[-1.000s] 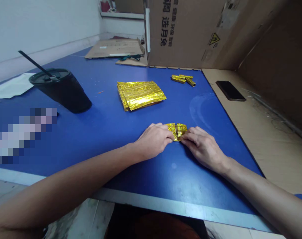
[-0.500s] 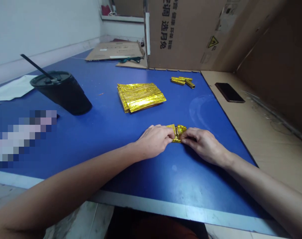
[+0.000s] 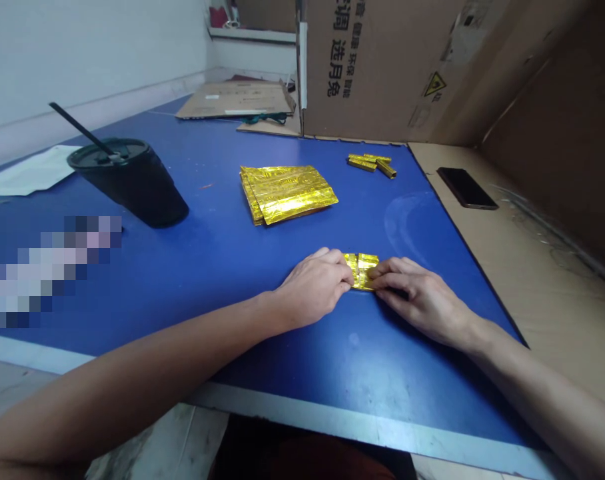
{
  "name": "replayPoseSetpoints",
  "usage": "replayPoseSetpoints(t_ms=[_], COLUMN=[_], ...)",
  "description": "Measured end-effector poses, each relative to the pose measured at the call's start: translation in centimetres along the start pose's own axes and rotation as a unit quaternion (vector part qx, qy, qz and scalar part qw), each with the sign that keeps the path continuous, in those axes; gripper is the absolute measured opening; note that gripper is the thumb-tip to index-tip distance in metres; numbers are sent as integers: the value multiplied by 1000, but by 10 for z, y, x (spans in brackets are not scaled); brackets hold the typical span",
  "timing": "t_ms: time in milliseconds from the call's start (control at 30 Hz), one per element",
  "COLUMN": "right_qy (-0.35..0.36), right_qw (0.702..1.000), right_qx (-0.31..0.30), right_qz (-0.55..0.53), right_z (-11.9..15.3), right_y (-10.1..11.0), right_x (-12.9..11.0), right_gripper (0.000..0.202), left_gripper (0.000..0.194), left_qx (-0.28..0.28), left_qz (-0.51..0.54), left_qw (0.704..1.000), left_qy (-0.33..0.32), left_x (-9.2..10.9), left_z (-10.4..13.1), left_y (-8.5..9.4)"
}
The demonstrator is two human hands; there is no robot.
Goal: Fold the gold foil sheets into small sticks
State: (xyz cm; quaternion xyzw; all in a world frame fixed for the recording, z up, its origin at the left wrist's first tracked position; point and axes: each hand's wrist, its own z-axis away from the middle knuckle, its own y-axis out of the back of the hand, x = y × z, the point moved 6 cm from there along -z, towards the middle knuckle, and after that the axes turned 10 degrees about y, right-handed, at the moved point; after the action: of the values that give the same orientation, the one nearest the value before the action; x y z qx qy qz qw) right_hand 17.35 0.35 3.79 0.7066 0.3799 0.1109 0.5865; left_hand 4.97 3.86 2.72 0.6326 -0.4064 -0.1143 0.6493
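A small folded piece of shiny gold foil paper [image 3: 365, 270] lies on the blue table between my two hands, with a narrow gap running down its upper part. My left hand [image 3: 320, 283] is closed, its fingers on the paper's left side. On the right side, my right hand [image 3: 407, 290] pinches the paper between thumb and fingers. The fingers cover both ends of it. Farther back lies a stack of flat gold foil paper [image 3: 290, 193]. Several small folded gold strips [image 3: 372, 163] form a loose pile at the back right.
A black tumbler with a straw [image 3: 137, 183] stands at the left, near a white sheet [image 3: 37, 172]. A phone [image 3: 466, 187] lies on the cardboard at the right. Flattened cardboard [image 3: 237, 100] and an upright cardboard panel [image 3: 377, 80] border the back. A blurred patch covers something at the left.
The foil paper's raised flaps now lie flatter, and the gap between them is narrower. Both hands stay on its sides. The whole view has shifted slightly.
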Motion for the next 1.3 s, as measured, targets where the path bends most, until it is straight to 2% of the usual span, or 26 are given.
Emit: replayPoseSetpoints(t_ms=[100,267,400,533,833,1000,1200,1300], right_qy=[23,29,6,-34,-52,-46,-33,-32], right_qw=[999,999,1000,999,997,996,996,997], right_qx=[13,7,11,-18,-48,-61,-71,-40], right_qz=[31,18,14,9,-39,-39,-34,-60], right_z=[2,3,2,-2,-8,-8,-10,-10], right_y=[0,-1,-2,-6,-6,-6,-3,0], right_x=[-4,-5,0,8,14,13,8,11], right_gripper=[20,20,19,19,18,20,19,18], left_gripper=[16,15,15,16,16,36,27,27], left_qx=[-8,-15,-12,-8,-14,-19,-39,-35], left_qz=[-2,-6,-4,8,-15,-63,-101,-112], left_qw=[1000,998,999,1000,1000,997,993,992], left_qy=[-22,-58,-41,-26,-7,-38,-49,-53], left_x=[3,7,4,-1,1,8,11,12], left_z=[1,1,0,-2,-3,-1,-2,-2], left_y=[0,-1,-3,-6,-4,-4,-7,-8])
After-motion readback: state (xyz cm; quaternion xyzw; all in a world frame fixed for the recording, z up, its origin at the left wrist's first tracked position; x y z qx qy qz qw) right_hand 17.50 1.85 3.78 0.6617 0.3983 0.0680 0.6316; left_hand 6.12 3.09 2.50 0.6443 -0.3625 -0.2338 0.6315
